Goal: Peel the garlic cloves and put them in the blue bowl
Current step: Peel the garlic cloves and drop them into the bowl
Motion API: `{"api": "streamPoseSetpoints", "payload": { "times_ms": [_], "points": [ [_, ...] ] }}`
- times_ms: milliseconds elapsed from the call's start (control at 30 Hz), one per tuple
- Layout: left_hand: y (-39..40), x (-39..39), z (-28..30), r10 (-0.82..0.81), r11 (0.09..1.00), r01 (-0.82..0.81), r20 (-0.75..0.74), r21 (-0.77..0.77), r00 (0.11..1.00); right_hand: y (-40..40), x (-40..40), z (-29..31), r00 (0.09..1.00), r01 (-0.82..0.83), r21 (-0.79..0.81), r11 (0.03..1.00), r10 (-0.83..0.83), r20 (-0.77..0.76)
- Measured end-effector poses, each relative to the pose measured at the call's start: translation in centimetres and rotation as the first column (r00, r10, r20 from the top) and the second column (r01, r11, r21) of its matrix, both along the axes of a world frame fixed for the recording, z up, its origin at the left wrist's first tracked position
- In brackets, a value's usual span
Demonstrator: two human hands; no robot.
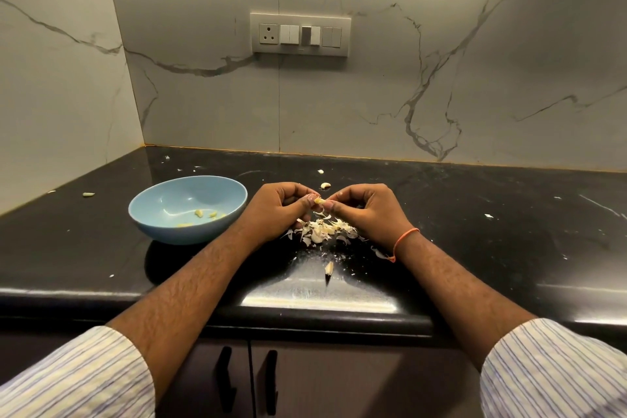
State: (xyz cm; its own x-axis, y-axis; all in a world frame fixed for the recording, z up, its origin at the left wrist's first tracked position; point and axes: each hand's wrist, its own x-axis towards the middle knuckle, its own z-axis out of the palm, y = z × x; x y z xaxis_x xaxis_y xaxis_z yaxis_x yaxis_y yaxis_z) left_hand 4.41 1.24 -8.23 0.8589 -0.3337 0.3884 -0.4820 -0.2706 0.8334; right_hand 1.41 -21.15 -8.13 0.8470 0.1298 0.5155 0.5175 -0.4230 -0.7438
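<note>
garlic clove point(319, 201) pinched between left hand point(276, 209), right hand point(368, 210)

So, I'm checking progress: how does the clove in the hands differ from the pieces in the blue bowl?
The clove is pinched between the left hand and right hand, above the peels; the pieces lie loose in the blue bowl. It is one; they are several. All look pale yellow.
</note>
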Motion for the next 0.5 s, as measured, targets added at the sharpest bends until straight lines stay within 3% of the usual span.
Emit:
{"api": "streamPoseSetpoints", "payload": {
  "times_ms": [200,500],
  "points": [
    [-0.19,-0.21,-0.28,-0.005,0.996,-0.006,0.127,0.092,0.992,0.15,-0.03,0.14,0.996,-0.089,0.047,0.995,0.09,-0.014],
    [-0.14,-0.71,-0.13,-0.013,0.999,0.006,0.179,0.039,0.984,-0.05,-0.08,-0.06,0.995,0.062,-0.025,0.998,-0.06,0.084]
  ]
}}
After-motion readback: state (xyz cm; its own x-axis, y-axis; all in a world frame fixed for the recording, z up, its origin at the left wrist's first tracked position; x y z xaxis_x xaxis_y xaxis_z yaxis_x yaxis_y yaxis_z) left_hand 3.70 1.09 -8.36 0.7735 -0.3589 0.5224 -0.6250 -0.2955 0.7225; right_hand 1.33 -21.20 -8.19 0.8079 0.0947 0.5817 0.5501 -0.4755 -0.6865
